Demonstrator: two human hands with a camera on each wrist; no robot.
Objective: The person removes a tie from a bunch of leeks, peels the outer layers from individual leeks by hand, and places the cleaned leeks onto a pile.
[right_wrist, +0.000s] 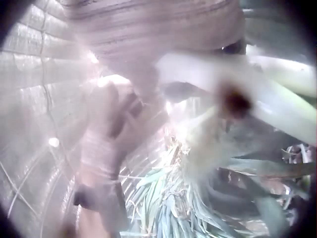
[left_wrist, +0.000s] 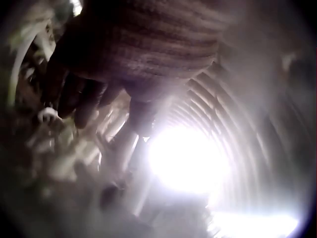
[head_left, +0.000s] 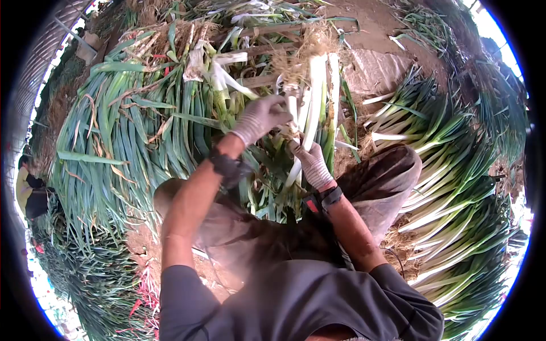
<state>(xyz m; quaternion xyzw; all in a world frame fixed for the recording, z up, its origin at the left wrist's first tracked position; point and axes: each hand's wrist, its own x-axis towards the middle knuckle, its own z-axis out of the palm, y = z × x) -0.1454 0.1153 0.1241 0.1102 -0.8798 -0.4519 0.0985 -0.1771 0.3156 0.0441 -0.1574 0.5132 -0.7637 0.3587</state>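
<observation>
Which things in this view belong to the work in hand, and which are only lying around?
In the work:
left hand
right hand, holding white stalks
probably the leafy heap and stalk rows

Apparently lying around:
brown sheet
red strips

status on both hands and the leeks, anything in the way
Right hand grips a white leek. Left hand close by, grip unclear. Leafy heap on the left, nothing plainly blocking.

Legible markings: none — this applies to all three views. Wrist straps (head_left: 331, 196), gloves (head_left: 314, 166) and shirt (head_left: 296, 292) — no text, brand, number or sign can be read.
</observation>
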